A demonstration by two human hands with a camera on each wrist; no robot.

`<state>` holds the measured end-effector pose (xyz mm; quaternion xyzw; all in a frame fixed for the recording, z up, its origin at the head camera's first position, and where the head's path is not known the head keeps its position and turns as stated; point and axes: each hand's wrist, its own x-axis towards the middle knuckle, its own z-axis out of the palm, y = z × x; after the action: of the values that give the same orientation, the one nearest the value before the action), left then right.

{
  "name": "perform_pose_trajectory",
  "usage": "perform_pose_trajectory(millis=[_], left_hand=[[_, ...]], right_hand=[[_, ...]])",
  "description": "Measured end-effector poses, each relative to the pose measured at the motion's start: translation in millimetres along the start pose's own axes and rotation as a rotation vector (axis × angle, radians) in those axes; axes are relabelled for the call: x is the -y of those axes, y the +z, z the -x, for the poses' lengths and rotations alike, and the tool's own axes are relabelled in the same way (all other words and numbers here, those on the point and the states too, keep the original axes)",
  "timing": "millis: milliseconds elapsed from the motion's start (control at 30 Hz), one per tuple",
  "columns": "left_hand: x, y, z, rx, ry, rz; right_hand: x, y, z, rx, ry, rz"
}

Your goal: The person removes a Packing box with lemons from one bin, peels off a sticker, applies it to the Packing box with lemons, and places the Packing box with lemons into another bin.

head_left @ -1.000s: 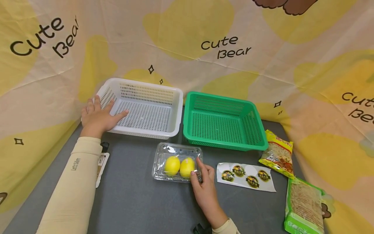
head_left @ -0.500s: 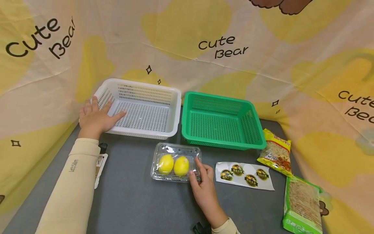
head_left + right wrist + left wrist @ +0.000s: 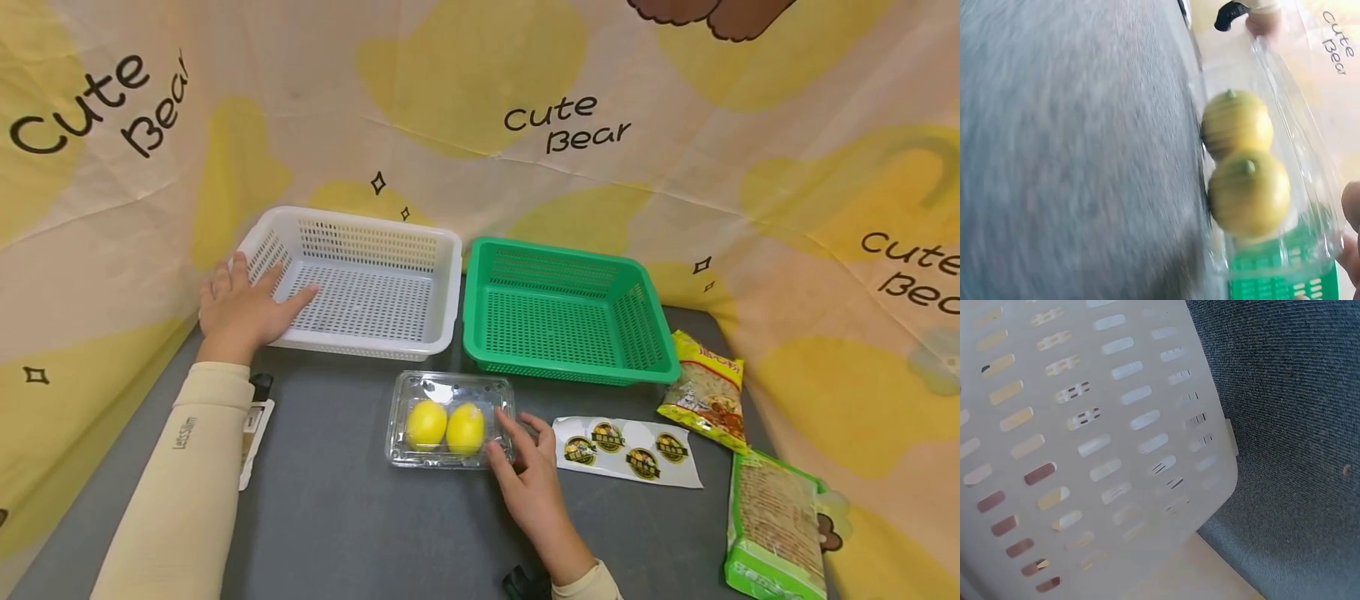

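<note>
My left hand point(image 3: 243, 308) lies with spread fingers over the left rim of a white perforated plastic basket point(image 3: 442, 292), thumb across its inside corner. In the left wrist view the slotted basket wall point(image 3: 1104, 447) fills much of the picture. A clear lidded plastic clamshell box point(image 3: 450, 385) sits on the table in front of the baskets, with two yellow lemons point(image 3: 426, 425) side by side inside. At the box's right end is my right hand point(image 3: 531, 479), thumb and index fingertip resting on its edge, other fingers loosely extended. In the right wrist view the lemons point(image 3: 1250, 194) show through the clear plastic.
A green perforated basket point(image 3: 572, 372) stands right of the white one, against the printed cloth backdrop point(image 3: 450, 83). A sticker sheet point(image 3: 630, 454) lies right of the box. Farther right are a yellow food packet point(image 3: 708, 392) and a green-edged bag point(image 3: 776, 525).
Inside the box, the lemons have shifted left, away from my right hand. The right hand's fingers have loosened and spread a little. My left hand keeps its place on the white basket.
</note>
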<state>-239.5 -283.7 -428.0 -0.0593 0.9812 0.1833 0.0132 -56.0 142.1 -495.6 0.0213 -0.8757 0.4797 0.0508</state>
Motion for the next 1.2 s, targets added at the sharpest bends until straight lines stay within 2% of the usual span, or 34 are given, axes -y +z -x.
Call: perform_pose_trajectory(millis=[167, 367, 467, 600, 867, 1000, 1100, 1200], left_hand=[[0.6, 2.1, 0.1, -0.005, -0.004, 0.003], [0.0, 2.5, -0.3, -0.003, -0.005, 0.005], [-0.2, 1.8, -0.5, 0.0, -0.006, 0.005], [-0.3, 1.1, -0.7, 0.006, -0.009, 0.002], [-0.4, 2.1, -1.6, 0.009, -0.009, -0.001], [0.1, 2.5, -1.3, 0.015, -0.011, -0.004], [0.6, 2.2, -1.0, 0.015, -0.011, -0.005], [0.4, 1.4, -0.7, 0.012, -0.009, -0.002]], right_hand=[[-5.6, -16.4, -0.9, -0.069, -0.025, 0.027], [-22.7, -50.0, -5.5, -0.172, 0.043, 0.042], [-35.4, -68.7, -9.1, -0.201, 0.089, 0.077], [-50.0, -90.6, -12.8, -0.192, 0.18, 0.135], [-74.1, -118.9, -14.7, -0.229, 0.349, 0.229], [-81.2, -129.8, -13.0, -0.171, 0.39, 0.311], [-83.7, -133.6, -12.1, -0.089, 0.369, 0.367], [-85.4, -134.2, -11.9, -0.044, 0.324, 0.389]])
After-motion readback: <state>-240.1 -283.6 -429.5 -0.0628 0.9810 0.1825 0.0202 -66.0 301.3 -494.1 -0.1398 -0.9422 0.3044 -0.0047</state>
